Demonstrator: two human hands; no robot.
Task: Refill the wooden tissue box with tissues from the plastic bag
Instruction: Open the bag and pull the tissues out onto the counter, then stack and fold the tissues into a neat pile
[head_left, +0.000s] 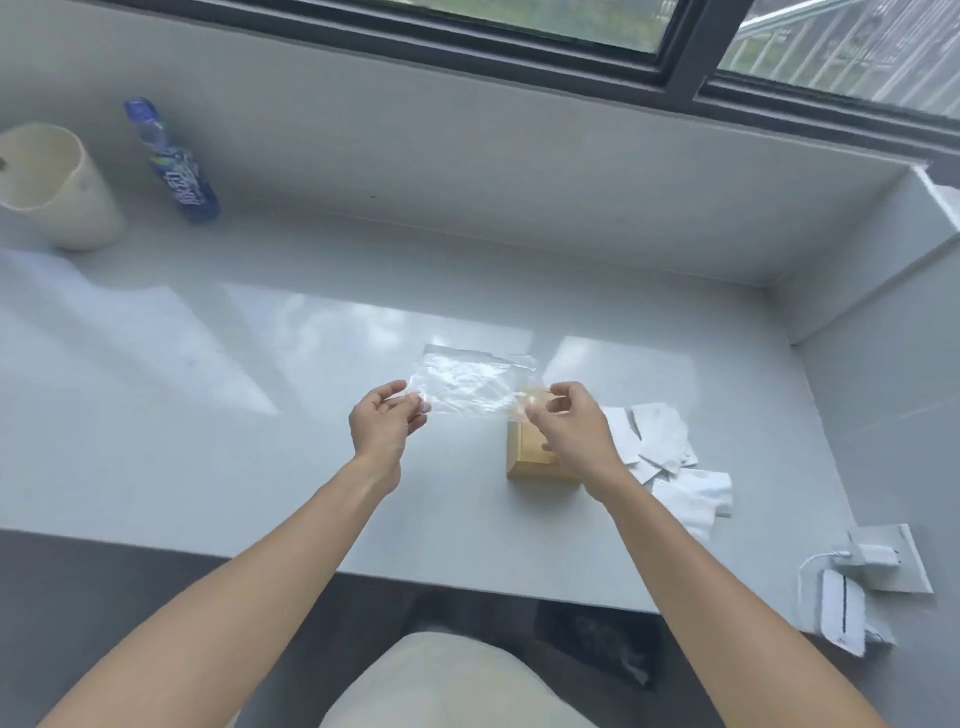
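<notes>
The white table (260, 441) fills the middle of the frame. Its near edge runs across the lower part, from lower left toward lower right, and behind it a low white wall (467, 171) rises to a dark window frame (675, 62) at the top. At the right a side wall closes the table into a corner. The left half of the table surface has wide free room; the right part is more crowded.

Two hands are in view. The left hand (382, 428) pinches the left edge of one clear plastic bag (467, 382) between thumb and fingers. The right hand (566, 426) pinches the right edge of the same bag. The bag is stretched flat between both grips, in the centre of the frame, and looks empty.

One wooden tissue box (532, 454) stands on the table just under the right hand, partly hidden by it. Just to the right of the box lies a loose pile of white tissues (670, 457); I cannot count them exactly.

In the upper left stand one cream container (57, 192) and one blue bottle (174, 161), well apart from the hands. In the lower right, one white charger with cable (862, 556) is plugged into a wall socket.
</notes>
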